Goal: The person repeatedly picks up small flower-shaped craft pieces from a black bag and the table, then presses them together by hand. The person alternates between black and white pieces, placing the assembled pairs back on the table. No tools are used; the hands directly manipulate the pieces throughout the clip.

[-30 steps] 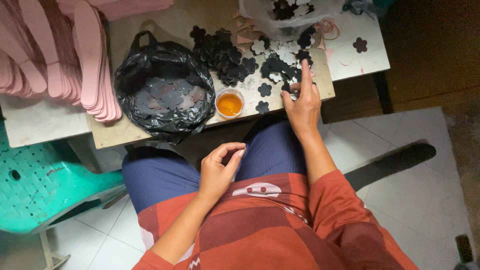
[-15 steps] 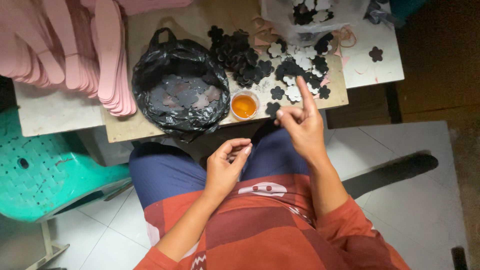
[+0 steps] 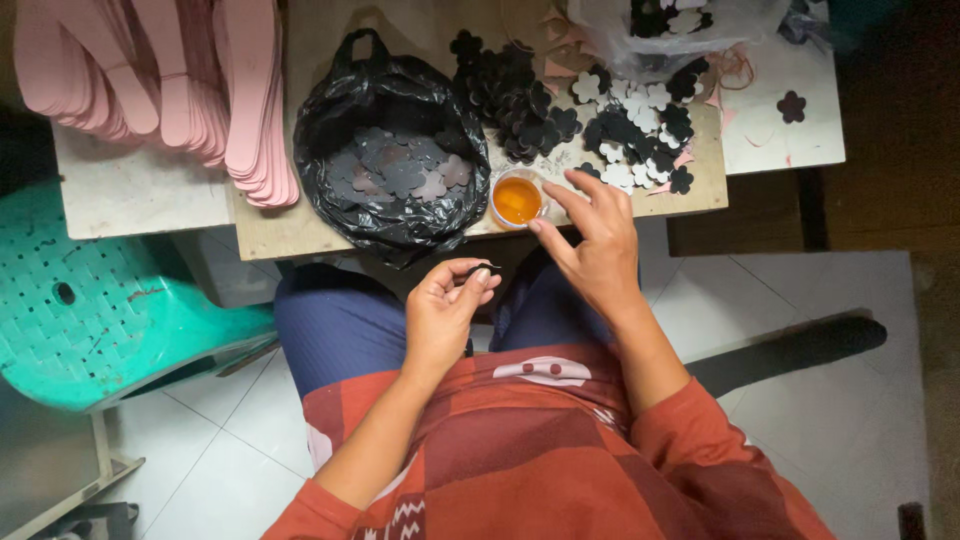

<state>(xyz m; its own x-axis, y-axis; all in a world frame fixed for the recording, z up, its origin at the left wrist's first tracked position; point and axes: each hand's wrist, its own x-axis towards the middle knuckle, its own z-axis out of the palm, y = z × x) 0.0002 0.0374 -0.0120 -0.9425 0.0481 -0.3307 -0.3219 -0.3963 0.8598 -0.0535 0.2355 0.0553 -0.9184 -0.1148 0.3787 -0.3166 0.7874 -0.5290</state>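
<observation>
Fingers of left hand pinch one black flower cutout.

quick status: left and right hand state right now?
Left hand: closed, pinching a small black flower cutout in its fingertips.
Right hand: open, holding nothing visible, index finger at the small cup of orange liquid.
</observation>
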